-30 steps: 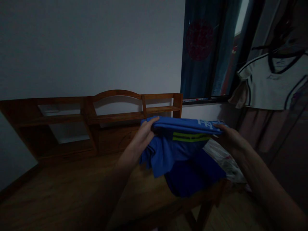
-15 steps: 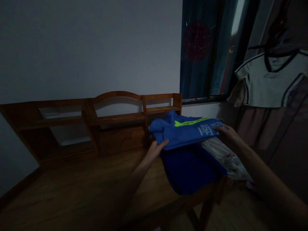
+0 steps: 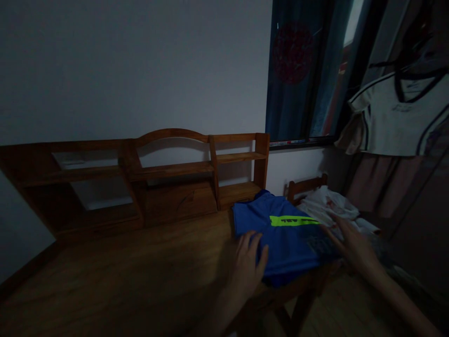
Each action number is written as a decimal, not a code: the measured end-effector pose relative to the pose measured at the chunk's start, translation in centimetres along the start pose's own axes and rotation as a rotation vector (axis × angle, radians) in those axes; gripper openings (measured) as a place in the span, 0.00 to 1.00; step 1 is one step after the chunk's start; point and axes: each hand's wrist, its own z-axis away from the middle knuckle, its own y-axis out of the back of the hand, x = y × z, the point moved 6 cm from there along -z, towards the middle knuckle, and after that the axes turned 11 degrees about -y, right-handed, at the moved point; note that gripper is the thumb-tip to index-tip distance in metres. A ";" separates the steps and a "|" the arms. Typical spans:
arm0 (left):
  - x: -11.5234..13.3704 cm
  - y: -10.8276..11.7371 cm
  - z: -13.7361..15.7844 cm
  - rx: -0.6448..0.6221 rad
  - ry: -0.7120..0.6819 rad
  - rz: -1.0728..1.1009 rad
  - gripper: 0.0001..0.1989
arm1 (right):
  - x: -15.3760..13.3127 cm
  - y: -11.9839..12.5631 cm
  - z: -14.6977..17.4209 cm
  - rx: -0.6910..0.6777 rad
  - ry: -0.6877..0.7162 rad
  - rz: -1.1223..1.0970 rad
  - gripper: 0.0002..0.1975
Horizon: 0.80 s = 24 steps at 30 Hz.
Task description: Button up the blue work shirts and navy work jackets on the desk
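Observation:
A folded blue shirt (image 3: 284,248) with a bright yellow-green stripe lies flat at the right end of the wooden desk. Beneath it, a darker blue garment (image 3: 278,280) shows only at the edges. At the shirt's left front edge is my left hand (image 3: 247,262), fingers spread and curved, the tips on or just over the cloth. My right hand (image 3: 352,243) is beside the shirt's right edge with its fingers stretched out. It holds nothing that I can see, and whether it touches the cloth is unclear.
A wooden shelf unit (image 3: 168,174) stands along the back of the desk (image 3: 133,276) against the wall. White plastic bags (image 3: 326,203) sit on a chair (image 3: 307,185) to the right. Beyond hangs a white top (image 3: 393,121) near the window (image 3: 298,84).
The blue shirt has come down from both hands onto the darker garment. Both hands have let go of it; the left has moved down and right, the right lower and outward.

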 end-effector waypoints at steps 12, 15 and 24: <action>-2.7 -8.8 8.4 -0.290 -0.271 -0.234 0.37 | 3.2 -12.6 -0.1 -0.084 0.471 0.826 0.29; -3.1 -8.9 9.3 -0.244 -0.378 -0.330 0.37 | 2.2 -12.4 -0.6 0.047 0.538 0.939 0.29; -4.9 -3.8 11.7 -0.109 -0.431 -0.225 0.26 | 5.3 -14.5 0.5 0.004 0.528 1.003 0.26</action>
